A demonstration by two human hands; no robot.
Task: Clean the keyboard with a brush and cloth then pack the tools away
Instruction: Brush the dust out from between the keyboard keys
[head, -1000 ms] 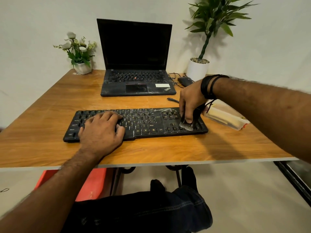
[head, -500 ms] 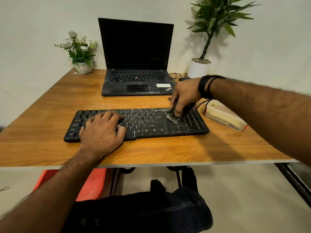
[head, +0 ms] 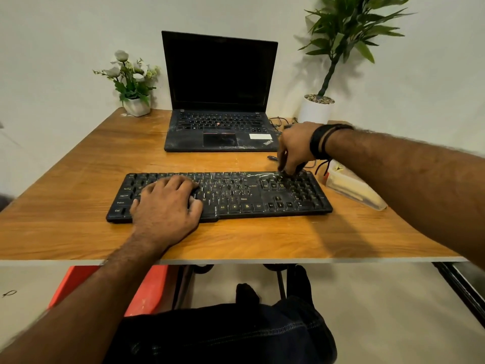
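The left hand [head: 165, 206] lies flat, palm down, on the left half of the keyboard [head: 249, 195], with its fingers spread loosely over the keys. The right hand [head: 295, 147] hangs over the keyboard's far right corner with its fingers curled downward, their tips at the top rows of keys. The brush is hidden under those fingers, and whether they grip anything cannot be told. Dark bands [head: 321, 141] circle the right wrist.

The keyboard is black and lies crosswise on the wooden desk [head: 78, 179], under both hands. A clear plastic box [head: 351, 187] sits just right of the right hand, beside the keyboard's right end. A small dark item [head: 273, 158], too small to identify, lies on the desk just left of the right hand's fingers.

Beyond both hands stands an open black laptop [head: 219, 101] with a dark screen. A white pot of flowers [head: 133, 85] stands far beyond the left hand. A tall green plant in a white pot [head: 316, 109] stands beyond the right hand.
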